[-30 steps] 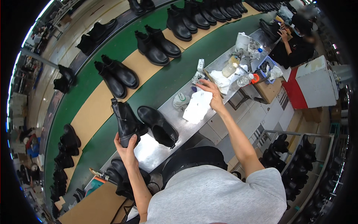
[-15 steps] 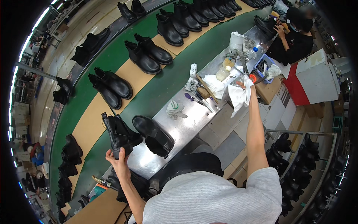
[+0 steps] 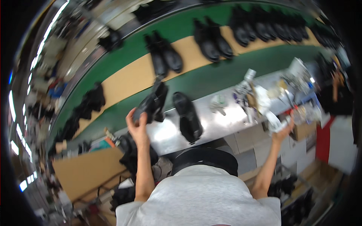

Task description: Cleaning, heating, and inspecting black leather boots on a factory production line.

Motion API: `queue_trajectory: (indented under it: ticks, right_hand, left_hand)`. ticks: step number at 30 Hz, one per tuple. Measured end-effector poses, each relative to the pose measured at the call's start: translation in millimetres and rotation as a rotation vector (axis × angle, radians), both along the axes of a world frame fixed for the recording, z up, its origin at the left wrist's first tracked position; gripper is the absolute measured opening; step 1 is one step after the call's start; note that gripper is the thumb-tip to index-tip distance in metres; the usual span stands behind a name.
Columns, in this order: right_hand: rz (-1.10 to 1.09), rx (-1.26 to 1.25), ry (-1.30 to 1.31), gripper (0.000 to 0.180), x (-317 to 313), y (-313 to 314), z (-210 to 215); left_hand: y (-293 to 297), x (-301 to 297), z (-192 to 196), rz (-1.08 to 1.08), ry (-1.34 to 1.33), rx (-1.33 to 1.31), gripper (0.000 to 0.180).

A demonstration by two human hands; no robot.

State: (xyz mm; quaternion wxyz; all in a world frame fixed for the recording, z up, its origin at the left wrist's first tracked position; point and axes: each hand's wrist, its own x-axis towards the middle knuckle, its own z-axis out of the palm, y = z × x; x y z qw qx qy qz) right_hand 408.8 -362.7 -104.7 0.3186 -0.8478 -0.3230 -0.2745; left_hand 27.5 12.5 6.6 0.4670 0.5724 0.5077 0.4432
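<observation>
My left hand (image 3: pixel 138 127) grips a black ankle boot (image 3: pixel 155 101) at its lower end, thumb on one side and fingers on the other. It holds the boot tilted over the left part of the metal worktop (image 3: pixel 160 136). Just right of it, a second black boot (image 3: pixel 186 116) lies on the worktop. Out to the right, my right hand (image 3: pixel 282 134) is closed around a white cloth (image 3: pixel 274 122), beside the cluttered end of the worktop. Motion blur hides the fine detail of the fingers there.
Pairs of black boots (image 3: pixel 166 56) stand on brown paper (image 3: pixel 128 77) along a green belt (image 3: pixel 218 71). A crumpled grey-white glove (image 3: pixel 218 103), tools and rags lie on the worktop. A cardboard sheet (image 3: pixel 88 171) is at lower left. Another person (image 3: pixel 335 94) works at far right.
My view has turned, so the bench sits further right. My right hand has drawn back toward me with the white cloth, its arm more bent. The left hand still holds the boot.
</observation>
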Motion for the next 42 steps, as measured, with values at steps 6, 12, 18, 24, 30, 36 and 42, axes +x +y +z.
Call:
queue_trajectory:
  ticks: [6,12,18,24,30,36,42]
  right_hand:
    - [-0.014,0.101,0.152,0.049,5,15,7]
    - [-0.177,0.413,1.332,0.029,214,-71,-66]
    - [0.338,-0.012,1.039,0.05,23,97,138]
    - [1.406,-0.465,1.543,0.036,-189,237,183]
    - [1.236,-0.424,1.574,0.017,-285,263,117]
    - [0.991,-0.309,1.512,0.02,-323,264,112]
    - [0.841,-0.262,1.735,0.022,-324,272,121]
  left_hand:
    - [-9,-7,13,0.052,-0.043,0.169,0.046]
    - [-1,-34,8,0.138,-0.018,0.226,0.034]
    - [7,-71,15,0.064,-0.229,0.107,0.037]
    - [-9,-74,-2,-0.549,-0.088,0.043,0.034]
    - [-14,-75,-19,-0.526,-0.109,0.005,0.026]
    - [-10,-83,-28,-0.51,-0.088,-0.004,0.024]
    - [-7,-86,-25,-0.495,0.03,0.05,0.019]
